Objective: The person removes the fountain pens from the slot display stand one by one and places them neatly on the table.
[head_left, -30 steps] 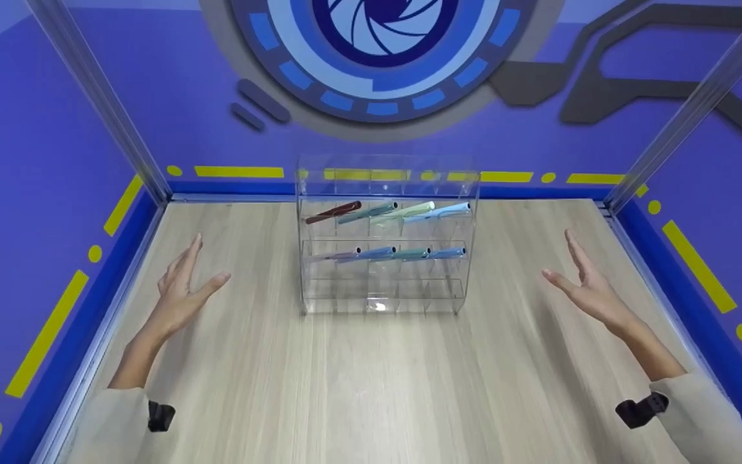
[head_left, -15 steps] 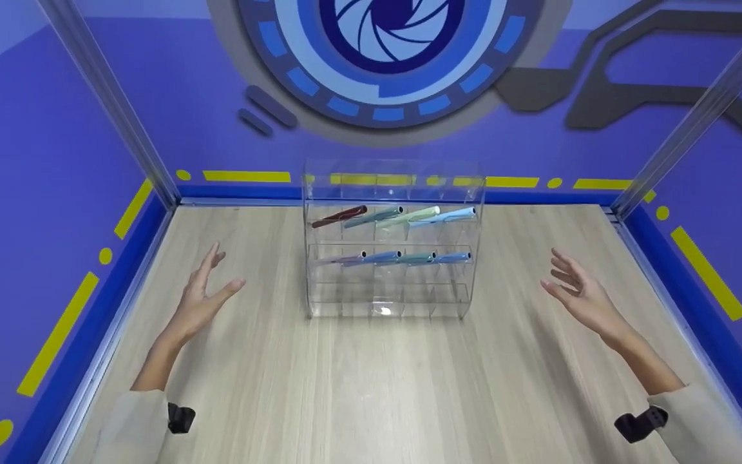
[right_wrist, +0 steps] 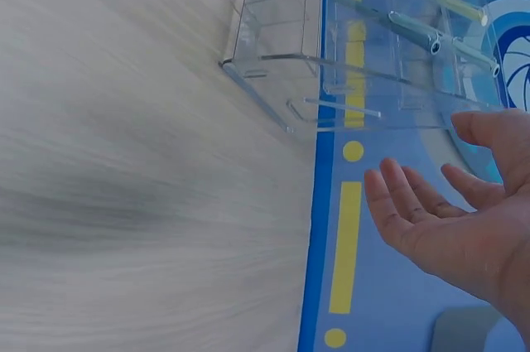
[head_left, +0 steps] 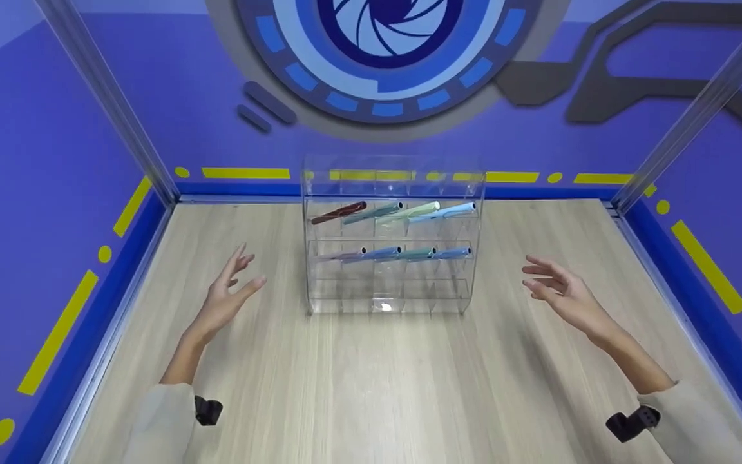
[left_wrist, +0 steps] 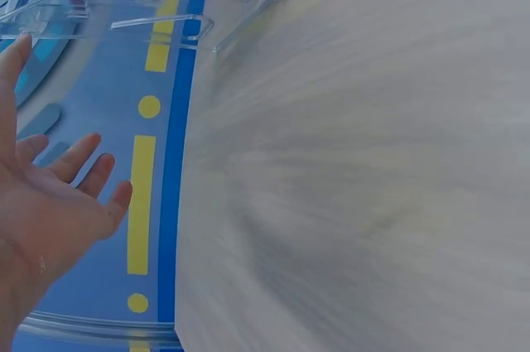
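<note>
- On the wood-grain table (head_left: 371, 386), toward its back edge, a clear rack (head_left: 389, 307) is standing upright between the two hands; we are seeing stepped, divided rows.
- Upper pen row, left to right, we are logging: dark red pen (head_left: 339, 213), teal pen (head_left: 374, 213), pale green pen (head_left: 409, 212), light blue pen (head_left: 443, 212). All are slanting, upper ends pointing right.
- Row below, we are counting four more: pinkish pen (head_left: 345, 255), mid-blue pen (head_left: 380, 253), blue-green pen (head_left: 417, 254), second blue pen (head_left: 453, 253).
- Left hand (head_left: 224, 303) is hanging over the table left of the rack, not touching it; fingers are bending loosely, thumb standing apart.
- Right hand (head_left: 569, 299) is hanging right of the rack, also clear of it; fingers are curving gently, and in the right wrist view we are seeing the thumb well apart from them.
- Hands are staying well apart from each other.
- Pale sleeves (head_left: 693, 419) are covering both forearms, a black device (head_left: 633, 422) sitting at each cuff.
- Behind, a blue wall (head_left: 165, 77) is showing a round emblem (head_left: 389, 38) and yellow dashes (head_left: 245, 173).
</note>
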`<control>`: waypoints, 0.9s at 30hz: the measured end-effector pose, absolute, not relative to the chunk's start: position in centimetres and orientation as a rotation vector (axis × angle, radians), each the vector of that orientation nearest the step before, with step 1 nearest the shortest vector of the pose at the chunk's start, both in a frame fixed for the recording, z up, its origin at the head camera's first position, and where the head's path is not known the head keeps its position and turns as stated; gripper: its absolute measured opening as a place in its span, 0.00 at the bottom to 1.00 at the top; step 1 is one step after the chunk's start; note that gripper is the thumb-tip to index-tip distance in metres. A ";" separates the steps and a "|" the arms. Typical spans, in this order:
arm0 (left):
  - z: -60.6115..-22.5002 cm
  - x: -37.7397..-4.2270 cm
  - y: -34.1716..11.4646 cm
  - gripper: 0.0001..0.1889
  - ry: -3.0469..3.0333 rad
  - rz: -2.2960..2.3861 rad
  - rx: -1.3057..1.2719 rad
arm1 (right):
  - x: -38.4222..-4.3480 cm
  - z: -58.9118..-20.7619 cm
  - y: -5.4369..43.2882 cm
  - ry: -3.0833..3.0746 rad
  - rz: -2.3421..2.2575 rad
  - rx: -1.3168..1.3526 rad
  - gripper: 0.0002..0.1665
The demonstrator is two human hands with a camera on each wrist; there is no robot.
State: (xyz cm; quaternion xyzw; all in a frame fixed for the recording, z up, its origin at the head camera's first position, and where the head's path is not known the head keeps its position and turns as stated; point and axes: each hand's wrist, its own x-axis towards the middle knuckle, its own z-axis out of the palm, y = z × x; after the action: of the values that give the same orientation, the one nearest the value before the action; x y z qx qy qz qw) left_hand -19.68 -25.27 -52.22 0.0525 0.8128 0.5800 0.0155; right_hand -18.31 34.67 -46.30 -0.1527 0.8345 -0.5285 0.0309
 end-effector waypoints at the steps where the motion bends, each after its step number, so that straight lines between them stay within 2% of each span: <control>1: -52.3 -19.8 -25.1 0.42 2.518 1.806 0.165 | -18.3 -46.3 34.4 2.560 -1.635 -0.483 0.30; 21: -54.3 -21.1 -21.4 0.32 2.345 1.806 0.220 | -18.6 -46.3 31.3 2.448 -1.678 -0.528 0.27; 27: -54.7 -21.5 -20.4 0.31 2.298 1.782 0.222 | -18.9 -46.7 30.3 2.414 -1.703 -0.494 0.28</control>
State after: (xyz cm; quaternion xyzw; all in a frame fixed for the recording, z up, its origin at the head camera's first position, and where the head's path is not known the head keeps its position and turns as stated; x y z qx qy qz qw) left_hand -21.51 -20.39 -54.69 0.0756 0.7829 0.6073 0.1124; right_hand -18.89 30.29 -46.73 -0.1646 0.8037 -0.5670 0.0732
